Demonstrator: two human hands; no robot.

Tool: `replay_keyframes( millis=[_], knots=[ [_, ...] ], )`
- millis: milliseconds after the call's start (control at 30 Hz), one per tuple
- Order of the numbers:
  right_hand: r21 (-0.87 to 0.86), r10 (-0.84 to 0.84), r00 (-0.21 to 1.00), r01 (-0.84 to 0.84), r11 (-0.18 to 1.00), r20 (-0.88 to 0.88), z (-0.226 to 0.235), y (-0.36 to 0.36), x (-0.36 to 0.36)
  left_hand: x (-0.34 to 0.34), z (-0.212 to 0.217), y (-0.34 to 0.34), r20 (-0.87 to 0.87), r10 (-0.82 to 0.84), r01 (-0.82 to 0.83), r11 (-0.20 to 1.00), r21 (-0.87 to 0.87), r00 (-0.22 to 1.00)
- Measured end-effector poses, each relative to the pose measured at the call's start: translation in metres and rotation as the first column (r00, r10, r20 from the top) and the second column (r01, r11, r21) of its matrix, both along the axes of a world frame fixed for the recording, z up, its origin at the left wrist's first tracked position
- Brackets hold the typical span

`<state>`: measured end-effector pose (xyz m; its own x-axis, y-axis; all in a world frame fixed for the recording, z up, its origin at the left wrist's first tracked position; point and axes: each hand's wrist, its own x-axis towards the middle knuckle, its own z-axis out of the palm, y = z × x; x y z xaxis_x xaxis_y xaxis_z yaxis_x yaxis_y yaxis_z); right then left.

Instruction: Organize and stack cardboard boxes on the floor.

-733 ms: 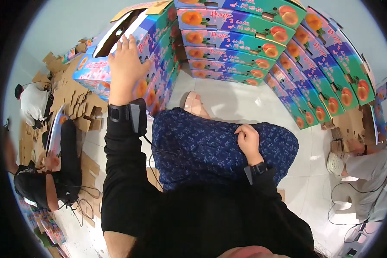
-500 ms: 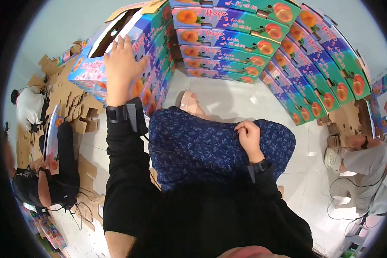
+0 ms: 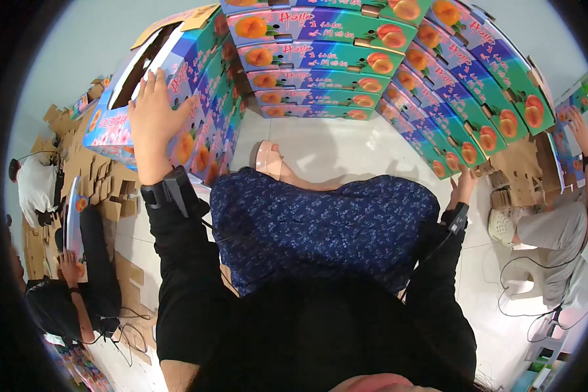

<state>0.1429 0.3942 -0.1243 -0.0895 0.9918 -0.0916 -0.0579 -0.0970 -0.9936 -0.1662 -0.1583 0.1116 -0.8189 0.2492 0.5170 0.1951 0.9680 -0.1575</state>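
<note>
My left hand (image 3: 154, 121) lies flat on the top of a stack of printed fruit cartons (image 3: 206, 85) at the left, its fingers spread. The uppermost carton has a dark slot-like opening between its top flaps, just beyond my fingertips. My right hand (image 3: 462, 191) reaches out past my knee to the lower near corner of the right-hand stack of cartons (image 3: 480, 85). Its fingers are apart and hold nothing that I can see. Whether they touch the lowest carton I cannot tell. The cartons are blue, purple and green with peach pictures.
Another carton stack (image 3: 320, 62) stands straight ahead, between the two. My lap is under a dark blue flowered skirt (image 3: 320, 222). Flattened cardboard (image 3: 101, 173) covers the left floor. One person (image 3: 72, 287) sits at the left, another (image 3: 562, 235) at the right, with loose cables nearby.
My right hand has left my lap and moved out to the right, toward the right stack's base. My left hand stays on the left stack. The view has shifted slightly.
</note>
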Motion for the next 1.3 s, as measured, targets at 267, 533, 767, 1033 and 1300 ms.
replay_keyframes(
  millis=[267, 533, 767, 1033, 1300],
  knots=[
    [-0.319, 0.038, 0.861, 0.146, 0.936, 0.507, -0.076, 0.061, -0.026, -0.002, -0.002, 0.000, -0.038, -0.022, 0.022, 1.000, 0.000, 0.999],
    [0.041, -0.220, 0.596, 0.300, 0.953, 0.772, -0.110, 0.077, -0.053, 0.001, 0.001, 0.002, -0.049, -0.069, 0.069, 0.998, 0.004, 0.996],
    [-0.108, -0.066, 0.724, 0.191, 0.976, 0.687, -0.132, 0.089, -0.060, 0.000, 0.003, 0.009, -0.056, -0.103, 0.103, 0.995, -0.006, 0.993],
    [-0.158, -0.286, 0.847, 0.389, 0.908, 0.448, -0.153, 0.097, -0.068, -0.002, 0.001, 0.006, -0.062, -0.144, 0.144, 0.990, 0.003, 0.988],
    [0.135, -0.410, 0.907, 0.396, 0.908, 0.093, -0.130, 0.075, -0.077, -0.003, -0.001, 0.007, -0.077, -0.143, 0.143, 0.990, -0.006, 0.987]
  ],
)
